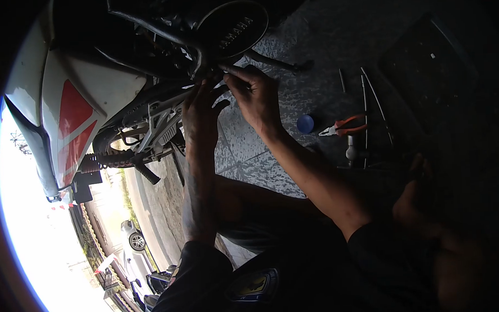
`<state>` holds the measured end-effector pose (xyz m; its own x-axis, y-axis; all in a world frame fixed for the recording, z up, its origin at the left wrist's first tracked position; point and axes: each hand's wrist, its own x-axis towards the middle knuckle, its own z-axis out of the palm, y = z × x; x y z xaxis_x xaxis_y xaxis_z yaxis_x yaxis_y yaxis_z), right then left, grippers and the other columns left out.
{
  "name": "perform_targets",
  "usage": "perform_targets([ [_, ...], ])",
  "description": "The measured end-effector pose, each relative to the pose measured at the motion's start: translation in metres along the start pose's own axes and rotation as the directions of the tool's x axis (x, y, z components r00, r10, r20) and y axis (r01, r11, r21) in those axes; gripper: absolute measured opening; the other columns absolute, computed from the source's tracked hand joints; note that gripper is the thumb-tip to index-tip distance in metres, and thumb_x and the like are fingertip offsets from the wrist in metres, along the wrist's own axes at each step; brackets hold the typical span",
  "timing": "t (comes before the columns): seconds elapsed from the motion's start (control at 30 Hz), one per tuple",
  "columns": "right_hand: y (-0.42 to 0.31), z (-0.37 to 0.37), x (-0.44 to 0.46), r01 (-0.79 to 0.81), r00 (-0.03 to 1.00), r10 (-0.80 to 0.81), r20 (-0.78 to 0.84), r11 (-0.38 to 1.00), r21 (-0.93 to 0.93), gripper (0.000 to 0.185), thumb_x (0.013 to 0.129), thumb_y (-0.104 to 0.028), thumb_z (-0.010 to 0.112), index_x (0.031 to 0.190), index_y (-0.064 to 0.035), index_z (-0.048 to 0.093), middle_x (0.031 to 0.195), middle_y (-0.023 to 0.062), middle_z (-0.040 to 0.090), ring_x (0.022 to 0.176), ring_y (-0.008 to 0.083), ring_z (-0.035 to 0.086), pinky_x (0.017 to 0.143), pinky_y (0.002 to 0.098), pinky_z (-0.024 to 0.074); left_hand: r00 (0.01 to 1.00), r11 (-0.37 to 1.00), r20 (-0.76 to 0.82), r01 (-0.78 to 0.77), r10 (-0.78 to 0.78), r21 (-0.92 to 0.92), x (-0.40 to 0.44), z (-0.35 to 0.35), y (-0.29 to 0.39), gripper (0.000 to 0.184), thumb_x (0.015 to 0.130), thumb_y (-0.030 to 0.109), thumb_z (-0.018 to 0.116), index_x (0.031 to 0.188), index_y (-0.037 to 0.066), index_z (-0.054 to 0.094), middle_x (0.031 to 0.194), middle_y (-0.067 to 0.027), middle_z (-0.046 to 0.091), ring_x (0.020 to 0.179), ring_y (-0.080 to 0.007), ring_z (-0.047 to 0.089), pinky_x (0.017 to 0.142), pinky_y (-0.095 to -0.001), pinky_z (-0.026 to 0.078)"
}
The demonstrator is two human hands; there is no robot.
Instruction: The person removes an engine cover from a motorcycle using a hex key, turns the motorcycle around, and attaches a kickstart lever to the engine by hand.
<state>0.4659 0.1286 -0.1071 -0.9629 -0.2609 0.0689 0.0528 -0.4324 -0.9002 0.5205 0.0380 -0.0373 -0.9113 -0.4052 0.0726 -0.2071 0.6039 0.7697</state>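
Both of my hands are at the underside of a motorcycle (104,89), close to its round YAMAHA engine cover (232,30). My left hand (199,111) reaches up to the dark metal parts, its thumb apart from the fingers; its fingertips are lost in shadow against the frame. Just right of it, my right hand (256,98) is closed, with thumb and fingers pinched around something dark and too dim to name, below the engine cover.
On the floor (249,150) to the right lie a blue round cap (305,124), orange-handled pliers (344,126), a hammer (351,152) and thin metal rods (377,105). A dark tray (448,36) is at the upper right. My bare foot (407,200) rests nearby.
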Motion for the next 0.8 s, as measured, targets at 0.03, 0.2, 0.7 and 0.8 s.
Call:
perform_targets([
  [0.03,0.003,0.004,0.000,0.067,0.997,-0.065,-0.037,0.997,0.042,0.025,0.091,-0.010,0.062,0.115,-0.0079,0.069,0.076,0.0012,0.067,0.061,0.0013,0.051,0.054,0.0194,0.0410,0.997,0.991,0.034,-0.079,0.075,0.111,-0.001,-0.002,-0.003,0.034,0.099,0.011,0.046,0.130,-0.001,0.051,0.124,-0.0135,0.059,0.109,-0.0236,0.062,0.081,-0.0306,0.057],
  [0.2,-0.006,0.000,-0.001,-0.032,0.999,0.032,-0.001,0.994,0.106,0.024,0.091,-0.010,0.061,0.114,-0.0073,0.068,0.079,0.0023,0.068,0.062,0.0017,0.054,0.054,0.0188,0.0437,0.984,0.904,0.083,-0.179,0.159,0.388,-0.004,-0.004,0.008,0.036,0.093,0.001,0.051,0.129,-0.001,0.053,0.127,-0.0144,0.057,0.111,-0.0235,0.061,0.083,-0.0308,0.058],
  [0.7,-0.002,0.003,0.003,-0.014,1.000,0.014,0.001,0.995,0.101,0.019,0.093,-0.013,0.058,0.109,-0.0068,0.066,0.090,0.0102,0.070,0.078,0.0158,0.068,0.068,0.0270,0.0521,0.989,0.970,-0.045,0.132,-0.144,-0.205,-0.005,0.001,0.005,0.039,0.098,0.027,0.047,0.126,0.002,0.056,0.118,-0.0106,0.064,0.101,-0.0205,0.065,0.076,-0.0306,0.051],
  [0.8,-0.006,0.004,0.000,-0.057,0.998,0.057,0.008,0.994,0.097,0.020,0.093,-0.013,0.058,0.111,-0.0062,0.066,0.092,0.0115,0.069,0.080,0.0173,0.068,0.070,0.0282,0.0532,0.987,0.971,-0.048,0.138,-0.150,-0.196,-0.004,0.001,0.006,0.039,0.099,0.029,0.047,0.125,0.002,0.057,0.117,-0.0102,0.064,0.100,-0.0199,0.065,0.075,-0.0300,0.050],
])
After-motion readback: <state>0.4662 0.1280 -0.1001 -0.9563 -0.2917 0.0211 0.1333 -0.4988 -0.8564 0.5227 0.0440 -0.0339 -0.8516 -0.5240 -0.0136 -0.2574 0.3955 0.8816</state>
